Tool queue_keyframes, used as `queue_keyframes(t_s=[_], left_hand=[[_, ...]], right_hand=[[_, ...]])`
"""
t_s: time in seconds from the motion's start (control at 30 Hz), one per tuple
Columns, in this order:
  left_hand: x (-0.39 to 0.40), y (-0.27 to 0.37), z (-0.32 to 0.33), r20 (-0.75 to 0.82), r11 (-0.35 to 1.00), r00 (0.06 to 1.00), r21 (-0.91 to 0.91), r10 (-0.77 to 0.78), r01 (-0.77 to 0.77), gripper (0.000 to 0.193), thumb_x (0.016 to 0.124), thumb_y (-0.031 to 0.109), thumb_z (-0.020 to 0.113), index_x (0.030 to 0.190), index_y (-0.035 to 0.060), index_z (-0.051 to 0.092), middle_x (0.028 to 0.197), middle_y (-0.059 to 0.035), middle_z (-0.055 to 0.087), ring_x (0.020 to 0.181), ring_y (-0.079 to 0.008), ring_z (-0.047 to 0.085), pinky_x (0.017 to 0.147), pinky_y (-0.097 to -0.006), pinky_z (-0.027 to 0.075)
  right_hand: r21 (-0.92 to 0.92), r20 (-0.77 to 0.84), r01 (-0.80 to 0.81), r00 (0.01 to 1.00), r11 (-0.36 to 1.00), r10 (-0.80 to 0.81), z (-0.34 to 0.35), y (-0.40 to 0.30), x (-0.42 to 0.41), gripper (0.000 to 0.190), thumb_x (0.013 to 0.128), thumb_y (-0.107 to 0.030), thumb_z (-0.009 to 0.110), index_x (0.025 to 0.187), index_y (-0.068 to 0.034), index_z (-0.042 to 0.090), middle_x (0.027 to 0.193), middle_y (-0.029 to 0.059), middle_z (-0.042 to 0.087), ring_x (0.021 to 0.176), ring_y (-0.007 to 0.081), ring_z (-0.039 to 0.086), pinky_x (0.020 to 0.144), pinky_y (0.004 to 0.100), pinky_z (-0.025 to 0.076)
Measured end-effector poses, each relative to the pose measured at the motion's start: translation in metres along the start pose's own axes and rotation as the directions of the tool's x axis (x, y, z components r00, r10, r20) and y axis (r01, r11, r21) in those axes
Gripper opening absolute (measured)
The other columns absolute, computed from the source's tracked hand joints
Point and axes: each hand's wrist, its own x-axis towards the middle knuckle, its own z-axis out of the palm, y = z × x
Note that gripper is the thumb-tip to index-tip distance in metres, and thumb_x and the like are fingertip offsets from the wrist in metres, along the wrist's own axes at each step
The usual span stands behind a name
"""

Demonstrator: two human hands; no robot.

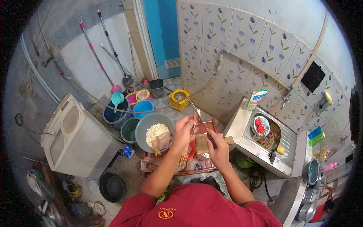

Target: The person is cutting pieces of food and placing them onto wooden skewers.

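Note:
My right hand (217, 146) grips the dark handle of a long knife (196, 108), its blade slanting up and to the left. My left hand (183, 133) pinches a small pale piece (198, 111) against the blade; what the piece is cannot be told. Below the hands lies a wooden chopping board (202, 144) over a low wooden table (195, 172). To the left, a large grey basin (141, 129) holds small white pieces (157, 131) and skewered pale food (162, 142). Thin wooden sticks (183, 159) lie beside my left forearm, near a red container (192, 150).
Water buckets, a blue one (143, 107) among them, stand beyond the basin, near a yellow stand (180, 99). A steel sink (266, 132) with dishes is at the right. A washing machine (82, 142) and a black tub (112, 187) are at the left. A hose (158, 109) crosses ahead.

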Motion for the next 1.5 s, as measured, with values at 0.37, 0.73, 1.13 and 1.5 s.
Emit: queue_keyframes(t_s=[0.37, 0.73, 1.13, 1.5], left_hand=[[-0.002, -0.005, 0.007, -0.046, 0.993, 0.992, -0.006, 0.116, -0.116, 0.011, 0.086, 0.009, 0.056, 0.093, 0.0017, 0.051, 0.08, -0.0013, 0.054, 0.06, -0.0041, 0.045, 0.042, -0.0145, 0.028], [-0.003, -0.005, 0.005, -0.075, 0.993, 0.991, -0.022, 0.113, -0.115, 0.013, 0.088, 0.005, 0.051, 0.097, -0.0023, 0.054, 0.077, -0.0026, 0.055, 0.06, -0.006, 0.047, 0.042, -0.0159, 0.032], [-0.006, -0.005, 0.005, -0.065, 0.994, 0.993, -0.043, 0.1, -0.102, 0.014, 0.088, 0.005, 0.049, 0.098, -0.0042, 0.053, 0.078, -0.0049, 0.055, 0.06, -0.0072, 0.048, 0.042, -0.017, 0.033], [-0.008, -0.007, 0.002, -0.141, 0.984, 0.976, 0.088, 0.167, -0.156, 0.018, 0.085, 0.012, 0.059, 0.099, 0.0004, 0.055, 0.08, -0.0002, 0.056, 0.059, -0.0016, 0.044, 0.045, -0.0147, 0.03]], right_hand=[[0.162, -0.05, -0.087, 0.994, 0.983, 0.096, 0.001, 0.001, -0.009, 0.027, 0.082, -0.003, 0.055, 0.108, 0.003, 0.054, 0.092, 0.0185, 0.06, 0.086, 0.0275, 0.059, 0.075, 0.0325, 0.045], [0.226, 0.015, -0.185, 0.982, 0.956, 0.186, 0.001, 0.004, -0.01, 0.027, 0.083, -0.004, 0.056, 0.109, 0.004, 0.054, 0.099, 0.015, 0.062, 0.091, 0.017, 0.058, 0.08, 0.0281, 0.044], [0.297, 0.034, -0.18, 0.983, 0.938, 0.178, 0.007, 0.016, -0.019, 0.027, 0.086, -0.005, 0.053, 0.112, 0.002, 0.052, 0.083, 0.0029, 0.057, 0.069, 0.0072, 0.05, 0.061, 0.0205, 0.04], [0.452, 0.046, -0.284, 0.954, 0.845, 0.296, 0.01, 0.017, -0.026, 0.028, 0.087, -0.005, 0.052, 0.115, 0.0, 0.051, 0.072, -0.0031, 0.049, 0.057, 0.0018, 0.04, 0.049, 0.017, 0.031]])
